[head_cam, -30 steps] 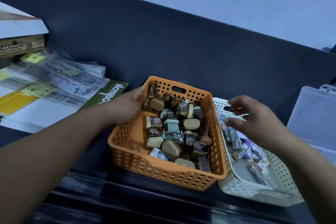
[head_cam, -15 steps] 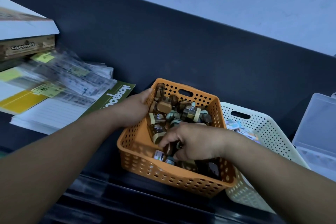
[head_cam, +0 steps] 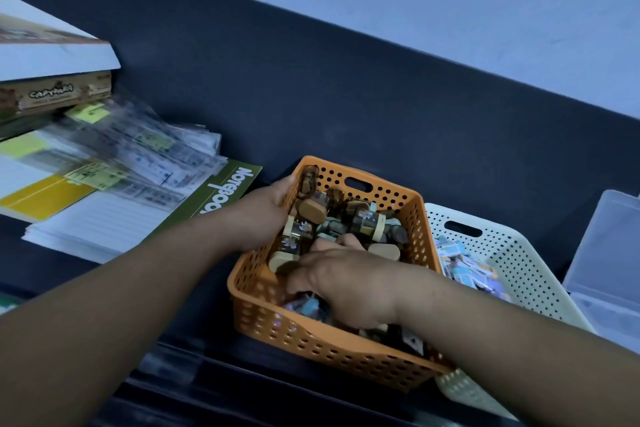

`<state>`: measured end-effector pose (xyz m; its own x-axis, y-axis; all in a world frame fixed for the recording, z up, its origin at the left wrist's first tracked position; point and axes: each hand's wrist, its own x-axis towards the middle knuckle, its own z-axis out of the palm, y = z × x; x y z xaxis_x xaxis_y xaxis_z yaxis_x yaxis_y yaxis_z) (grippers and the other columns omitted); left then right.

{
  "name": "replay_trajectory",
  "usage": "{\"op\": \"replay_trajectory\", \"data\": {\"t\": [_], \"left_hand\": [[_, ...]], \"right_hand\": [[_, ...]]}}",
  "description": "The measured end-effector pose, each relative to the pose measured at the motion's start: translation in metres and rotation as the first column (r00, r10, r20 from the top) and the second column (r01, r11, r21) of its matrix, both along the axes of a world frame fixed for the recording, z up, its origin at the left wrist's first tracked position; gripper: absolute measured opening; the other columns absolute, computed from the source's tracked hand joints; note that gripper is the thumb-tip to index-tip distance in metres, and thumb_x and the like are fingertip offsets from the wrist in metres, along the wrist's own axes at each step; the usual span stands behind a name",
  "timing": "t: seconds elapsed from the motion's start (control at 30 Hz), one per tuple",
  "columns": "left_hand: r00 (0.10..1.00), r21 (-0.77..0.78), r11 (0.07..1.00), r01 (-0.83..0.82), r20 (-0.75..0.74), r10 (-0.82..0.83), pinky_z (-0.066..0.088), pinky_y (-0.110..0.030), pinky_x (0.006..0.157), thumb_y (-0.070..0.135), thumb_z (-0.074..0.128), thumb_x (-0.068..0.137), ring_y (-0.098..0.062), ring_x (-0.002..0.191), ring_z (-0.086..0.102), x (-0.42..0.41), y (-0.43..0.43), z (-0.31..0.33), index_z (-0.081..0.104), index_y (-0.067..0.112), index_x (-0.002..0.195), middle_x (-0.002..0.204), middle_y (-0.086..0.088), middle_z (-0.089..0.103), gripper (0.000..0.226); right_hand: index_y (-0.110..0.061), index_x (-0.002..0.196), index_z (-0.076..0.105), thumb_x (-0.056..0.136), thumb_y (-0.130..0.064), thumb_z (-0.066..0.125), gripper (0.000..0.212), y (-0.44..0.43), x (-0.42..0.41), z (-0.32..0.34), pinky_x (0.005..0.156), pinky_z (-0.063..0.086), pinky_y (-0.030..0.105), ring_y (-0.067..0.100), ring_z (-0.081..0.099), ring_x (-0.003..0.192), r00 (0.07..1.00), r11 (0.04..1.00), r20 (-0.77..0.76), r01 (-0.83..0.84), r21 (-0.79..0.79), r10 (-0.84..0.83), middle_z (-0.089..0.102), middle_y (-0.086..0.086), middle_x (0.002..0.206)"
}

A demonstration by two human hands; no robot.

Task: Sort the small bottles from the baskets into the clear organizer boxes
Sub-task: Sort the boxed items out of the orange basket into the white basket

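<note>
An orange perforated basket [head_cam: 311,340] sits on the dark surface, filled with several small brown bottles [head_cam: 360,215] with tan caps. My left hand [head_cam: 258,215] grips the basket's far left rim. My right hand [head_cam: 346,284] is down inside the basket among the bottles, fingers curled round bottles near the front; what exactly it holds is hidden under the hand. A white perforated basket [head_cam: 512,253] to the right holds several small blue and white bottles [head_cam: 460,260]. A clear organizer box [head_cam: 609,253] stands at the far right.
A green notebook [head_cam: 221,191], lined paper pads and plastic-wrapped packets [head_cam: 138,156] are stacked at the left, with a cardboard box [head_cam: 52,94] behind them. A dark backboard and pale wall rise behind the baskets.
My right hand left the white basket, moved into the orange basket and dug down among the bottles. My left hand has stayed on the orange basket's rim.
</note>
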<state>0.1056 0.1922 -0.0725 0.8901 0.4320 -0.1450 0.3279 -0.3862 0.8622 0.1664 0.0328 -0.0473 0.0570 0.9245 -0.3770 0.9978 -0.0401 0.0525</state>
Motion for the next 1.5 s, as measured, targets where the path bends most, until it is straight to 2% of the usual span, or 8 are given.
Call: {"op": "replay_trajectory", "data": {"t": [0.37,0.67,0.8,0.9,1.07,1.3,1.4,1.5], "left_hand": [[1.000,0.023,1.000,0.016,0.005,-0.016,0.033,-0.025,0.093,0.007,0.040,0.096,-0.006,0.116,0.041,-0.002,-0.008,0.010,0.013,0.037,0.152,0.148,0.004,0.038,0.068],[0.998,-0.034,0.998,0.055,0.037,-0.053,0.045,-0.034,0.095,0.010,0.050,0.091,-0.009,0.108,0.057,-0.006,-0.013,0.017,0.035,0.046,0.139,0.118,0.015,0.060,0.061],[0.999,0.002,0.999,0.032,-0.030,-0.032,0.038,-0.033,0.100,0.015,0.050,0.092,-0.016,0.125,0.046,-0.007,-0.014,0.019,0.021,0.040,0.149,0.141,0.007,0.046,0.069],[0.999,0.020,0.999,0.027,-0.024,-0.027,0.034,-0.028,0.094,0.011,0.046,0.096,-0.015,0.124,0.042,-0.007,-0.018,0.022,0.021,0.037,0.150,0.140,0.009,0.042,0.066],[0.999,0.027,0.999,0.033,0.027,-0.033,0.032,-0.014,0.071,0.006,0.043,0.097,-0.003,0.107,0.035,-0.007,-0.024,0.025,0.025,0.045,0.141,0.116,0.017,0.039,0.061],[1.000,0.058,0.998,0.015,-0.028,-0.013,0.033,-0.024,0.090,0.008,0.039,0.098,-0.011,0.125,0.038,-0.009,-0.019,0.022,0.017,0.039,0.150,0.145,0.009,0.038,0.063],[0.999,0.022,1.000,0.022,-0.024,-0.022,0.031,-0.025,0.091,0.009,0.040,0.098,-0.009,0.118,0.040,-0.010,-0.018,0.022,0.019,0.039,0.149,0.130,0.014,0.041,0.064],[0.999,-0.002,1.000,0.022,-0.040,-0.022,0.036,-0.030,0.097,0.010,0.041,0.096,-0.012,0.123,0.044,-0.010,-0.017,0.022,0.020,0.042,0.149,0.137,0.013,0.045,0.066]], "right_hand": [[-0.027,0.114,0.058,0.089,-0.027,0.065,0.026,-0.006,0.010,-0.012,0.100,0.039,0.037,0.015,0.049,0.101,0.914,0.979,-0.366,0.202,0.031,-0.177,0.060,0.001,0.105],[-0.017,0.090,0.062,0.086,-0.007,0.068,0.013,-0.027,0.037,0.017,0.072,0.049,0.021,0.003,0.061,0.073,0.549,0.845,-0.810,0.517,0.136,-0.205,0.066,-0.009,0.079],[-0.013,0.095,0.065,0.088,-0.005,0.065,0.010,-0.056,0.061,0.032,0.068,0.049,0.018,0.005,0.063,0.070,0.422,0.706,-0.888,0.685,0.182,-0.180,0.071,-0.005,0.079],[-0.018,0.102,0.070,0.080,-0.017,0.070,0.021,-0.080,0.080,0.035,0.089,0.049,0.032,0.017,0.067,0.090,0.413,0.573,-0.890,0.783,0.241,-0.191,0.073,0.007,0.099],[-0.013,0.099,0.068,0.089,-0.013,0.066,0.010,-0.129,0.103,0.040,0.073,0.045,0.025,0.013,0.060,0.076,0.424,0.373,-0.830,0.882,0.288,-0.362,0.068,0.000,0.086],[-0.020,0.136,0.049,0.085,-0.034,0.072,0.058,-0.154,0.120,0.019,0.092,0.042,0.033,0.019,0.052,0.115,0.438,0.220,-0.576,0.885,0.410,-0.691,0.052,0.002,0.134],[-0.030,0.123,0.057,0.085,-0.032,0.071,0.041,-0.125,0.091,0.030,0.084,0.045,0.028,0.009,0.055,0.109,0.613,0.282,-0.564,0.775,0.565,-0.554,0.057,-0.006,0.122],[-0.037,0.108,0.062,0.082,-0.025,0.074,0.031,-0.089,0.046,0.040,0.073,0.049,0.021,0.006,0.062,0.093,0.684,0.548,-0.657,0.698,0.461,-0.318,0.062,-0.015,0.103]]}}
